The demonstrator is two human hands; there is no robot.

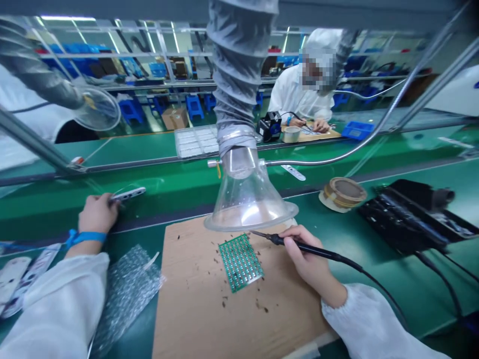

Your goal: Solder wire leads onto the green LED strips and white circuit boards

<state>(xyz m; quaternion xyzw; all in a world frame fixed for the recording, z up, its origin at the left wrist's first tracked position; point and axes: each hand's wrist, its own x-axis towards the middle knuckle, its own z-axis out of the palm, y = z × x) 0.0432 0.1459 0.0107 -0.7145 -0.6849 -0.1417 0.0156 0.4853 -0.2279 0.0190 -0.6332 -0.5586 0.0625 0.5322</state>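
My right hand (pixel 309 257) grips a soldering iron (pixel 277 239) like a pen, its tip pointing left just above the far edge of a green circuit board panel (pixel 241 262). The panel lies on a sheet of brown cardboard (pixel 198 319), with dark scorch marks around it. Off to the left, my left hand (pixel 98 213) is closed round one end of a slim white part with dark spots (pixel 129 194), held near the bench's back ledge. A thin wire seems to show by that part. A blue band circles my left wrist.
A clear fume hood (pixel 250 199) hangs over the cardboard on a grey hose. Bubble wrap (pixel 129 299) and white slim parts (pixel 32 279) lie left. A tape roll (pixel 343 193) and a black soldering stand (pixel 404 214) stand right. A co-worker (pixel 299 99) sits opposite.
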